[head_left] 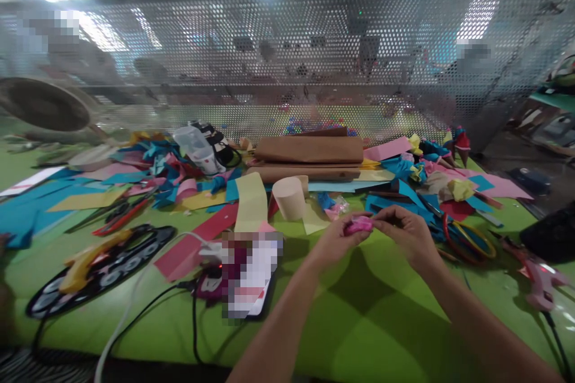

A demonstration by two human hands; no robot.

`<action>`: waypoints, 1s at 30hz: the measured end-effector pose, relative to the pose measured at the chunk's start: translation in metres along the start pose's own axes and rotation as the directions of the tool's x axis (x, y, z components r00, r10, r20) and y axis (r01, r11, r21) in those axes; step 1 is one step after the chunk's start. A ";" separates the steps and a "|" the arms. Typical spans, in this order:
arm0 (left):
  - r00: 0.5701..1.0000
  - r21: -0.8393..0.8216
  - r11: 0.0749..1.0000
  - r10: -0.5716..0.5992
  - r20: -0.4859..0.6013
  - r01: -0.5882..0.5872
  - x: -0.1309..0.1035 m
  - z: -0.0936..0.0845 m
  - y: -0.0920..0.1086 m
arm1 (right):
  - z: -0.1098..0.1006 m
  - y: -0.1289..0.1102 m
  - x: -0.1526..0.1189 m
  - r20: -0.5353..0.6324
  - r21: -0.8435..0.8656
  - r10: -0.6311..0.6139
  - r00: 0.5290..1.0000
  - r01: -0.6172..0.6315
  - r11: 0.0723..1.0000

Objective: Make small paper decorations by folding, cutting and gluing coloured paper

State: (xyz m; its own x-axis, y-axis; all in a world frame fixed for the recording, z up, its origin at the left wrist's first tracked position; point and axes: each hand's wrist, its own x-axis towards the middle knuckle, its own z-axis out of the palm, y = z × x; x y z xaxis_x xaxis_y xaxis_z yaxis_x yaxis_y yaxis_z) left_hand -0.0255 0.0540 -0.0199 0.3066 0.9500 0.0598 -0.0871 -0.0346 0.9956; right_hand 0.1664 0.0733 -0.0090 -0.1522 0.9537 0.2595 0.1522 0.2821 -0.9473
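Small bright-pink crumpled bundle [358, 225] between your hands, over the smooth green tabletop [359, 335]. Your left hand [336, 240] grips it; your right hand [408, 234], fingers bent, meets its edge, hold unclear. Cream cylindrical roll [288, 198] beyond your left, pink plastic glue gun [540, 288] right of your right.

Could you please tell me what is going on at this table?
A person is working with a small pink piece above the green table. The left hand holds it, and the fingertips of the right hand are at its edge. Beyond the hands stands a cream roll among coloured sheets; a pink glue gun lies on the person's right.
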 end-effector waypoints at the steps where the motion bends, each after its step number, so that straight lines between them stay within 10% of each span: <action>1: 1.000 0.014 1.000 0.024 -0.016 -0.024 0.000 0.001 0.002 | 0.000 -0.001 0.000 -0.009 0.001 0.006 1.000 -0.006 1.000; 30: 0.998 -0.084 0.996 0.006 -0.067 -0.011 0.005 0.007 -0.010 | 0.003 -0.003 -0.004 0.064 -0.235 -0.223 0.973 0.232 0.944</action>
State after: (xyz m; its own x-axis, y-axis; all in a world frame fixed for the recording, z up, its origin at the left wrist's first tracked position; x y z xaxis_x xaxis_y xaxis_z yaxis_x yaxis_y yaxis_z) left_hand -0.0159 0.0570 -0.0293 0.2416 0.9685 0.0605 -0.1701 -0.0191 0.9852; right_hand 0.1639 0.0682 -0.0079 -0.2443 0.8580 0.4519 0.3380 0.5122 -0.7896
